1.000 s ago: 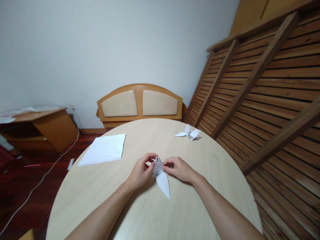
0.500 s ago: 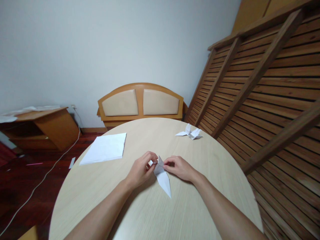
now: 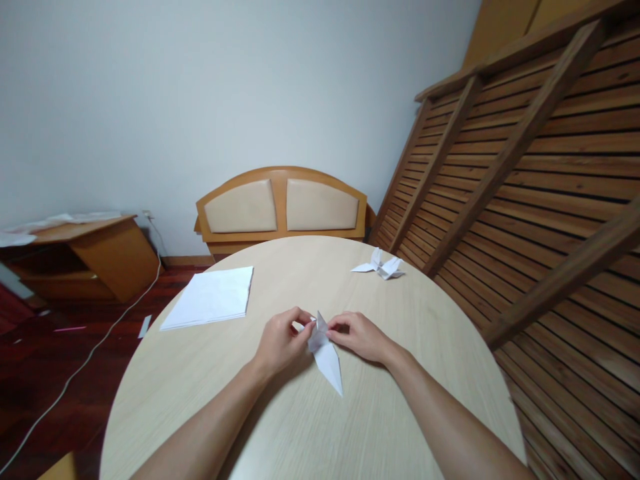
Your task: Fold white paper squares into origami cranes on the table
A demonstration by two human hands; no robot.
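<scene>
A white folded paper piece, a partly shaped origami bird [image 3: 327, 363], is held over the middle of the round table [image 3: 400, 413]. One long pointed flap slants down toward me, and a short tip sticks up between my hands. My left hand [image 3: 285, 340] pinches its left side between thumb and fingers. On the right edge, my right hand [image 3: 357, 333] is closed in a pinch with thumb and forefinger. The fingers partly hide the upper folds.
A stack of white paper sheets [image 3: 210, 297] lies at the table's left. Folded paper cranes [image 3: 383, 265] sit near the far right edge. Beyond stand a headboard [image 3: 280, 207], a slatted wooden frame [image 3: 525, 180] on the right and a low cabinet [image 3: 115, 257] on the left.
The fingers of my left hand have come down and closed on the paper's left side, where a small fold stuck out before. My right hand stays in place.
</scene>
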